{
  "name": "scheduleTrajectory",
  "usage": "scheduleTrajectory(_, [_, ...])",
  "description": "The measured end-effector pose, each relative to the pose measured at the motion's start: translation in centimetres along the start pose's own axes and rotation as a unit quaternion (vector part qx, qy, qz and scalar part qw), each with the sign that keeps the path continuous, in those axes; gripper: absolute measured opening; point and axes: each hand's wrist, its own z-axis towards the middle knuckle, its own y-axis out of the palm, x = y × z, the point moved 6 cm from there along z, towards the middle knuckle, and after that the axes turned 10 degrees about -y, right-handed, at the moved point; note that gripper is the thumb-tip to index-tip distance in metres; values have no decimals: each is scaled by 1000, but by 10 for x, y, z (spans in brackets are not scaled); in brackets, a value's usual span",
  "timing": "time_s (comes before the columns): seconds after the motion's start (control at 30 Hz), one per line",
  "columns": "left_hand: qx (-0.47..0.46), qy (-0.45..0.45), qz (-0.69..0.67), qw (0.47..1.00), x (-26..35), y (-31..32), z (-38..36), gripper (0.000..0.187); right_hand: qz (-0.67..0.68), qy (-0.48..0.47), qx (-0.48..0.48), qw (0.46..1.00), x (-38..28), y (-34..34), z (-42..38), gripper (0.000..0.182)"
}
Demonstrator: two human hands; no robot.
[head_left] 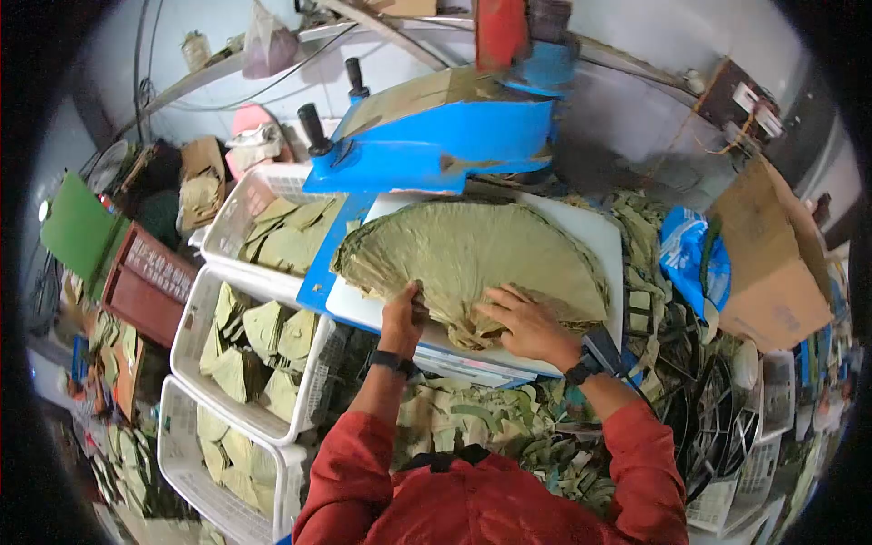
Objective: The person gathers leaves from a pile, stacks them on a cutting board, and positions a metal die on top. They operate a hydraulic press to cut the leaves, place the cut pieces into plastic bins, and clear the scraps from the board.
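Observation:
A thick stack of large dried lotus leaves (pixel 463 245), folded into a half-round fan, lies on a white cutting board (pixel 610 238). My left hand (pixel 402 318) is closed on the stack's near edge at the left, thumb on top; the fingertips underneath are hidden. Flat on the gathered, creased part of the leaves rests my right hand (pixel 529 324), fingers spread. Both wrists wear dark bands. Just beyond the board stands a blue press machine (pixel 436 141) with two black handles.
White baskets (pixel 186 350) of cut leaf pieces stand at the left. Leaf scraps (pixel 490 413) cover the area below the board. At the right are a blue plastic bag (pixel 690 259), a cardboard box (pixel 772 263) and a black fan-like frame (pixel 718 409).

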Motion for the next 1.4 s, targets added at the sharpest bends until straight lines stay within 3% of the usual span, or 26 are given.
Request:
scheduleTrajectory(0.13, [119, 62, 20, 991, 2, 20, -24, 17, 45, 34, -22, 998, 8, 14, 4, 64])
scheduleTrajectory(0.23, [83, 51, 23, 995, -1, 10, -12, 22, 9, -1, 38, 999, 14, 19, 5, 66])
scheduleTrajectory(0.33, [8, 55, 87, 995, -15, -1, -13, 31, 130, 30, 66, 989, 32, 21, 8, 63])
scheduleTrajectory(0.4, [22, 31, -1, 999, -17, 41, -52, 28, 205, 93, 6, 974, 30, 2, 15, 64])
scheduleTrajectory(0.43, [10, 30, 36, 999, -18, 39, -51, 27, 240, 122, -26, 963, 28, -3, 16, 64])
scheduleTrajectory(0.53, [-19, 23, 132, 991, -25, 3, -21, 28, 154, 126, -100, 975, 34, 2, 18, 63])
scheduleTrajectory(0.63, [-17, 18, 155, 988, -24, -18, 8, 29, 97, -27, 12, 995, 33, 8, 0, 63])
scheduleTrajectory(0.7, [16, 13, 98, 995, -23, 5, -14, 27, 71, 32, -35, 996, 21, 5, -6, 61])
scheduleTrajectory(0.77, [-63, 125, 274, 951, -22, -9, 3, 30, 98, 68, -26, 992, 22, 17, -9, 61])
scheduleTrajectory(0.83, [-55, -11, 31, 998, -37, -16, 8, 30, 101, 69, 6, 992, 14, 15, -10, 60])
scheduleTrajectory(0.9, [-116, 121, 279, 946, -23, -4, -5, 55, 68, 63, 39, 995, 15, 18, -13, 60])
scheduleTrajectory(0.93, [-133, 25, 69, 988, -27, -3, -13, 65, 74, 65, 42, 994, 16, 19, -12, 59])
scheduleTrajectory(0.97, [-140, -81, -141, 977, -28, 16, -34, 76, 80, 69, 45, 993, 16, 20, -12, 58])
scheduleTrajectory(1.0, [-185, -41, -87, 978, -17, 38, -48, 85, 85, 77, 48, 992, 16, 23, -15, 58])
scheduleTrajectory(1.1, [-98, -25, 102, 990, -19, 25, -17, 45, 98, 125, 36, 987, 23, 34, -15, 60])
scheduleTrajectory(1.13, [-7, 9, 98, 995, -17, 16, -21, 20, 94, 129, 50, 986, 23, 38, -15, 57])
scheduleTrajectory(1.4, [71, 18, 118, 990, -10, 12, -15, 11, 28, 143, 95, 985, 24, 51, -24, 56])
